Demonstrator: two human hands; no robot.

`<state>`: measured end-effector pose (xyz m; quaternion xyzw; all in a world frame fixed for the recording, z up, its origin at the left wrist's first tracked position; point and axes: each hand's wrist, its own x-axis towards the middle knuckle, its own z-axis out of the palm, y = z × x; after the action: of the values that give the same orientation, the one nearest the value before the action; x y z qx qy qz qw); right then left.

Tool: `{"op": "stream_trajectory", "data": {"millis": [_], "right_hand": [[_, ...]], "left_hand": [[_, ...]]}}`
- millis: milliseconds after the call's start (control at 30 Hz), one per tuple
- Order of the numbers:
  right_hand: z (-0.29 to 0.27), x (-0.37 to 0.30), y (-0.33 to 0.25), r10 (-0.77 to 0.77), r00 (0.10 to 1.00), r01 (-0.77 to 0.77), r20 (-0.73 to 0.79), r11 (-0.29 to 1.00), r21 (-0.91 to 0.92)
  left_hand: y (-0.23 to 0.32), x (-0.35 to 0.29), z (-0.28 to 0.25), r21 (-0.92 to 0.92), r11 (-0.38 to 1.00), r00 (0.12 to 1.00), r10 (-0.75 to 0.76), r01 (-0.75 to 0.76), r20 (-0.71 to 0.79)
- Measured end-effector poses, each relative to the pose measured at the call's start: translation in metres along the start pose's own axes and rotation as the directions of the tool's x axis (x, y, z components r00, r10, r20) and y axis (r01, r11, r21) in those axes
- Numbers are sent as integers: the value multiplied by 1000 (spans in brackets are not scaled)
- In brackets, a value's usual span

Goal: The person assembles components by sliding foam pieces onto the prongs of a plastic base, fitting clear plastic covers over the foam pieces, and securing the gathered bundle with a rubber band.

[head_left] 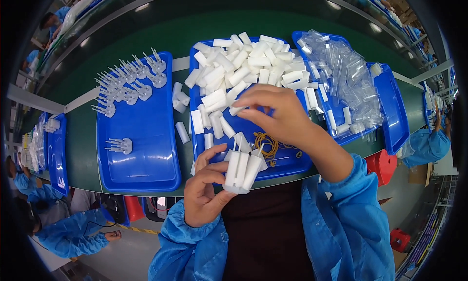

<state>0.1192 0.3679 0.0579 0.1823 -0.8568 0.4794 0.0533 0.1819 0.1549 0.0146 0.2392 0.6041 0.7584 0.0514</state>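
Right hand [279,108] at centre, fingers pinching a white cylinder [236,110]; left hand [204,195], lower centre, fingers gripping a pronged base [236,189] carrying similar cylinders [234,169]!

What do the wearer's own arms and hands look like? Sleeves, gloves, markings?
Left hand and right hand: bare, no gloves, rings or watch visible. Loose, shiny blue sleeves with gathered cuffs; left sleeve ends near the wrist, right sleeve higher, leaving forearm bare. No cables seen on either arm.
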Motion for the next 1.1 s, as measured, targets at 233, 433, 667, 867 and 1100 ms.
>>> {"op": "stream_trajectory", "data": {"millis": [233, 433, 667, 867, 1100], "right_hand": [[30, -3, 35, -140, 973, 226, 183, 743, -630], [20, -22, 32, -65, 992, 114, 110, 843, -525], [-9, -33, 8, 439, 892, -406, 109, 672, 619], [-14, -40, 14, 412, 885, -399, 217, 431, 810], [-17, -44, 21, 375, 859, -432, 348, 169, 886]], "left_hand": [[0, -4, -5, 113, 993, 998, 46, -42, -37], [1, 1, 0, 181, 981, 996, 80, -72, -37], [3, 7, 1, 313, 939, 979, 85, -141, 185], [2, 10, 10, 331, 934, 971, 56, -133, 232], [2, 11, 15, 323, 940, 971, 31, -109, 235]]}}
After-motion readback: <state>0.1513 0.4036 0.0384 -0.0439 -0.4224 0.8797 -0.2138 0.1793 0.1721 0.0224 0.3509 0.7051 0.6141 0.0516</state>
